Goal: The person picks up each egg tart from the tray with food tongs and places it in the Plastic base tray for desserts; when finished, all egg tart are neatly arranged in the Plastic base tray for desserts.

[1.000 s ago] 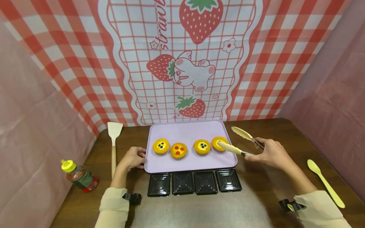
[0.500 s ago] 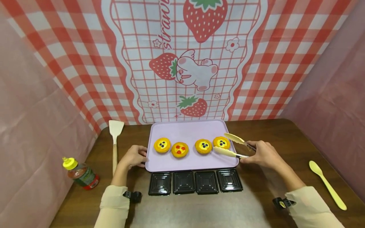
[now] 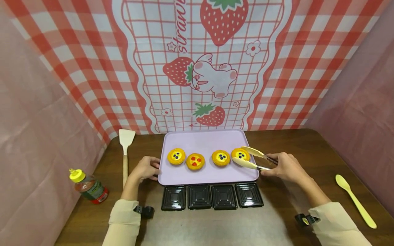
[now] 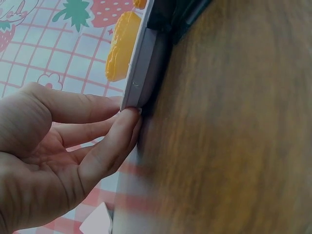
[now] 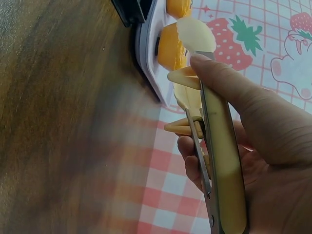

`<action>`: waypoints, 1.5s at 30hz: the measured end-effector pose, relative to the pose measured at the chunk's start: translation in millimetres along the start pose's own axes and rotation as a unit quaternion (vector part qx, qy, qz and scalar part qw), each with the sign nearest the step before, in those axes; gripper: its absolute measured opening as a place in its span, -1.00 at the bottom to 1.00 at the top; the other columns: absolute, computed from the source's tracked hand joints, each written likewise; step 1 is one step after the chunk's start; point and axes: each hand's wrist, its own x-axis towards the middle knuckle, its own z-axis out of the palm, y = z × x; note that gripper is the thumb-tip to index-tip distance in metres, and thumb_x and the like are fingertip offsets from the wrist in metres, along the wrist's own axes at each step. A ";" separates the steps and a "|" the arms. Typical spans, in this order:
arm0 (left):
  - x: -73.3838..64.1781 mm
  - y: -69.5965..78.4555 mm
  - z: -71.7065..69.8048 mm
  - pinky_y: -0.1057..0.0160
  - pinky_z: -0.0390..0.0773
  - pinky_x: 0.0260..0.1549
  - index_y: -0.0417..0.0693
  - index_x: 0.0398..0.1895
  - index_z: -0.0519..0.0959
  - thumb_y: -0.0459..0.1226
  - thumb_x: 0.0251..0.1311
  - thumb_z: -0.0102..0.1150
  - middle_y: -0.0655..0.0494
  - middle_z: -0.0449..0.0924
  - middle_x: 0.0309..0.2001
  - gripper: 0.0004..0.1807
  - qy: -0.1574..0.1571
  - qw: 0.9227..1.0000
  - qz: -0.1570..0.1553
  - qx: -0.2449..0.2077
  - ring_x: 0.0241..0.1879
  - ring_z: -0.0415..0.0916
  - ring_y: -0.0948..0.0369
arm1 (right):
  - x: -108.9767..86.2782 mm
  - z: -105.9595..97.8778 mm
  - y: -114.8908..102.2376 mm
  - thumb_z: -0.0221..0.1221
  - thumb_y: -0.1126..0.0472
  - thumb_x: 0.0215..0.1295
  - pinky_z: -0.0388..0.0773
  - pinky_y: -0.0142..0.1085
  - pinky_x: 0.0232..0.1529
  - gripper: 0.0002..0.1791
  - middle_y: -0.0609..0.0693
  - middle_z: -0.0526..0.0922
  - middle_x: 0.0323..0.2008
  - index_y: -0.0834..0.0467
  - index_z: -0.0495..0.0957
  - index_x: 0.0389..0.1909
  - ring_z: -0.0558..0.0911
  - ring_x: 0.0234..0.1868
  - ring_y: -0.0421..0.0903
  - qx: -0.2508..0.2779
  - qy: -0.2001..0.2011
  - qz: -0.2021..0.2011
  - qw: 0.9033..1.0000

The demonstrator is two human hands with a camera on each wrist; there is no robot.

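My left hand point(image 3: 147, 168) pinches the left edge of a lilac tray point(image 3: 209, 138); in the left wrist view its thumb lies on the tray's rim and fingers press from the other side. My right hand point(image 3: 286, 166) holds tongs point(image 5: 224, 161) with cream tips, spread apart. Those tips stand on either side of the rightmost egg tart point(image 3: 236, 152), which has dark blue berries; whether they touch it I cannot tell. Left of it sit a second blueberry tart point(image 3: 220, 158), a tart with red pieces point(image 3: 195, 161) and another blueberry tart point(image 3: 176, 156).
Several black square plastic trays point(image 3: 173, 198) line the lilac tray's front. At left lie a spatula point(image 3: 125, 150) and a yellow-capped squeeze bottle point(image 3: 92, 189). A pale yellow spoon point(image 3: 355, 201) lies at right. A checked strawberry cloth point(image 3: 212, 78) hangs behind.
My right hand has moved the tongs left and farther over the tray, so their tips now flank the rightmost tart. My left hand has stayed at the tray's edge.
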 end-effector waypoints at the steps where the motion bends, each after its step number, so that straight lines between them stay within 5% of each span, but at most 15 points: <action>1: 0.0 -0.1 0.2 0.05 0.74 -0.52 -0.61 0.09 0.42 -0.66 -0.02 0.22 -0.25 0.46 -0.28 -0.49 0.001 1.000 -0.001 0.000 -0.48 0.56 0.08 | -0.6 -0.1 -0.1 0.58 -0.03 -0.18 0.46 -0.27 -0.49 -0.19 0.06 0.68 -0.40 0.42 0.60 0.05 0.49 -0.46 -0.08 0.001 -0.001 0.002 1.000; 15: -2.5 5.2 3.1 0.08 0.74 -0.54 -0.60 0.08 0.43 -0.65 -0.05 0.20 -0.24 0.47 -0.29 -0.48 0.014 1.000 -0.004 0.026 -0.46 0.55 0.05 | -18.9 -18.1 -3.6 0.58 -0.03 -0.18 0.43 -0.26 -0.51 -0.19 0.07 0.69 -0.39 0.40 0.61 0.05 0.46 -0.47 -0.08 -0.009 0.007 -0.014 1.000; 36: -2.2 6.7 5.3 0.09 0.74 -0.55 -0.58 0.09 0.42 -0.65 -0.06 0.21 -0.22 0.46 -0.29 -0.47 0.022 0.999 -0.016 0.041 -0.45 0.54 0.06 | -95.2 -43.7 -11.0 0.60 -0.08 -0.26 0.37 -0.43 -0.56 -0.20 -0.16 0.69 -0.36 0.25 0.66 0.05 0.40 -0.50 -0.32 -0.026 0.030 -0.086 0.996; 45: -2.1 7.0 4.3 0.09 0.74 -0.54 -0.58 0.10 0.42 -0.65 -0.06 0.22 -0.24 0.47 -0.28 -0.46 0.023 0.999 -0.018 0.035 -0.45 0.54 0.06 | -107.5 -34.2 -3.7 0.57 -0.09 -0.17 0.48 -0.44 -0.53 -0.19 -0.06 0.72 -0.28 0.31 0.62 0.08 0.48 -0.45 -0.36 0.027 -0.018 -0.096 0.995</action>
